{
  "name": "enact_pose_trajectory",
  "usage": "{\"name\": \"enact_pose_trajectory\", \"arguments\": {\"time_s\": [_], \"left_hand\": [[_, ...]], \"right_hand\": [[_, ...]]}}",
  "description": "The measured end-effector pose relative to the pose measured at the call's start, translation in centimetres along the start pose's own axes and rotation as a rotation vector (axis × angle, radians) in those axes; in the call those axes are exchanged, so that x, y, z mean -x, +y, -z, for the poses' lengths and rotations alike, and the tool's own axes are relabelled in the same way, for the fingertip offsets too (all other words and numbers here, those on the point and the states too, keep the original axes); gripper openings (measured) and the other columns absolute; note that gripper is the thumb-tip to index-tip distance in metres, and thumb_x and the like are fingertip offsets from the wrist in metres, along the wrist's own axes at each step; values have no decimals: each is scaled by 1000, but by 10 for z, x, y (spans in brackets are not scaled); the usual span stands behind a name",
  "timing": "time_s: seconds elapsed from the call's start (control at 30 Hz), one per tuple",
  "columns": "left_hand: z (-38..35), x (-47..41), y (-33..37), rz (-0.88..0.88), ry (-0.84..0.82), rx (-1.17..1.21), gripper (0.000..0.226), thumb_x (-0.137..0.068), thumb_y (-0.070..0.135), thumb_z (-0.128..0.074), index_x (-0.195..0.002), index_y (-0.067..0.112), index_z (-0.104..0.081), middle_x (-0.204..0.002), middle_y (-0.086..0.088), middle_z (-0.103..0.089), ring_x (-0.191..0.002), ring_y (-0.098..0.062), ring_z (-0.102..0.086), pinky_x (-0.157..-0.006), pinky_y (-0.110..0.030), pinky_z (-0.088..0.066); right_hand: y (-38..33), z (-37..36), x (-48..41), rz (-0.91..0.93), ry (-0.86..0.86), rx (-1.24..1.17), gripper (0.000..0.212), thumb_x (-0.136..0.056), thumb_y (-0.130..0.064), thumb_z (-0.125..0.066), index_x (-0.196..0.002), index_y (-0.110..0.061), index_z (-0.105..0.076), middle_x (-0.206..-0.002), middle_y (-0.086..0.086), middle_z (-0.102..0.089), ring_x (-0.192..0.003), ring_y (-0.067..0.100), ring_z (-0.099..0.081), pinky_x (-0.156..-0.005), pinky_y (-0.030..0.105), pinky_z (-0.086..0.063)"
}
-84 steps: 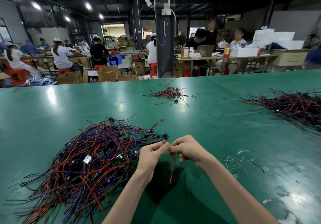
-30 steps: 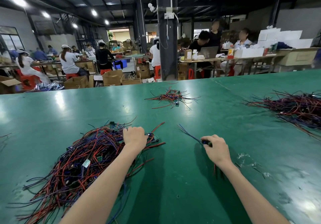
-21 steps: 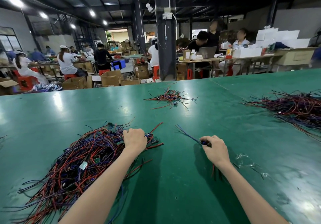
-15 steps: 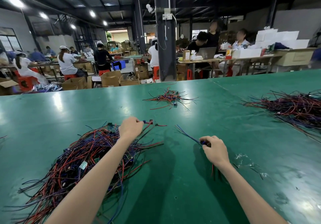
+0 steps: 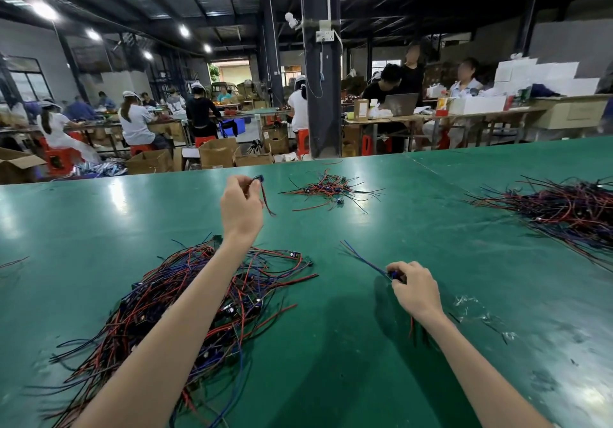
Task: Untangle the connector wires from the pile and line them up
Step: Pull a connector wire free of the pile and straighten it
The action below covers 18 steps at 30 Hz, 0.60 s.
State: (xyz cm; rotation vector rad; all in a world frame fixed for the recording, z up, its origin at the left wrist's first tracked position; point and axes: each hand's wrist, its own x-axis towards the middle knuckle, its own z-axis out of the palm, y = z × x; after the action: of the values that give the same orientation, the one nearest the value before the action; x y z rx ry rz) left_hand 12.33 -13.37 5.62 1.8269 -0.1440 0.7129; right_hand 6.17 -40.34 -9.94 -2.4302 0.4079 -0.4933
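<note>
A tangled pile of red, blue and black connector wires [image 5: 199, 298] lies on the green table [image 5: 331, 344] at the near left. My left hand [image 5: 240, 207] is raised above the pile's far edge and pinches one connector wire [image 5: 263, 192] by its blue plug, its red leads hanging free. My right hand [image 5: 414, 290] rests on the table to the right of the pile, gripping a few connector wires [image 5: 361, 260] by their blue plugs; their blue leads point up and left, and red leads trail under my wrist.
A small wire pile [image 5: 326, 188] lies at the table's far middle. A big dark wire pile [image 5: 570, 208] lies at the far right. Scraps of clear plastic [image 5: 474, 308] lie right of my right hand. People sit at benches beyond the table's far edge.
My left hand took a wire from the pile's far edge and lifted it up and away, clear of the pile. My right hand has stayed where it was, holding its wires.
</note>
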Motion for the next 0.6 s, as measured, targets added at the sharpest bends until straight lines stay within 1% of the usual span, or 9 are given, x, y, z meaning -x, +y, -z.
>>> {"name": "enact_pose_trajectory", "arguments": {"time_s": [0.07,0.13,0.2,0.23,0.3,0.33,0.4,0.5,0.6], "left_hand": [[1,16,9,112,-35,221,7,-98,13,-49,-91,11,-50,-74,-1,-54,-62,-15,-56,-71,-37,-53],[-2,39,5,234,-95,381,7,-98,11,-48,-92,10,-52,-77,-2,-54,-59,-8,-55,-63,-27,-53],[-8,67,-8,349,-143,499,8,-97,9,-48,-95,4,-53,-77,-4,-53,-51,-2,-55,-53,-18,-51],[-11,81,-16,414,-163,566,8,-97,7,-47,-95,1,-53,-75,-5,-52,-47,-1,-53,-49,-16,-49],[-20,103,-30,557,-202,682,9,-97,1,-47,-90,1,-53,-74,-6,-50,-45,-1,-50,-44,-15,-47],[-24,112,-35,626,-226,716,12,-96,-1,-47,-86,3,-53,-74,-6,-51,-45,-2,-49,-44,-14,-47],[-30,125,-43,726,-287,738,17,-95,-5,-46,-81,4,-52,-72,-7,-51,-47,-6,-50,-43,-15,-48],[-34,138,-51,802,-415,743,20,-94,-10,-44,-80,0,-53,-72,-11,-54,-47,-7,-55,-45,-18,-51],[-33,143,-52,840,-461,772,13,-91,-13,-46,-92,-2,-53,-73,-14,-60,-50,-12,-58,-49,-26,-56]], "right_hand": [[-6,0,5,6,2,87,30,-87,-10,-55,-114,-20,-64,-109,5,-58,-109,26,-48,-90,34,-37],[-18,1,11,68,88,169,31,-86,-9,-57,-116,-16,-63,-110,6,-56,-107,26,-45,-90,35,-34],[-38,5,19,183,195,40,24,-84,-5,-60,-105,-11,-68,-101,7,-61,-99,25,-51,-87,34,-39],[-49,7,24,212,176,-120,17,-83,-4,-61,-95,-10,-71,-91,5,-65,-90,23,-56,-83,31,-43],[-72,9,35,155,-54,-431,14,-85,-8,-62,-77,-13,-72,-72,0,-68,-68,13,-58,-66,20,-45],[-81,5,41,100,-194,-547,18,-88,-11,-60,-74,-14,-71,-66,-1,-67,-60,11,-56,-58,16,-43],[-90,-8,53,-5,-398,-692,23,-94,-16,-55,-76,-12,-70,-65,0,-66,-54,9,-54,-52,17,-41],[-93,-23,62,-94,-477,-860,29,-97,-18,-51,-75,-6,-67,-60,1,-63,-47,7,-52,-47,18,-42],[-93,-23,61,-186,-469,-1027,34,-97,-14,-50,-68,-4,-64,-55,4,-63,-43,9,-54,-44,17,-44]]}}
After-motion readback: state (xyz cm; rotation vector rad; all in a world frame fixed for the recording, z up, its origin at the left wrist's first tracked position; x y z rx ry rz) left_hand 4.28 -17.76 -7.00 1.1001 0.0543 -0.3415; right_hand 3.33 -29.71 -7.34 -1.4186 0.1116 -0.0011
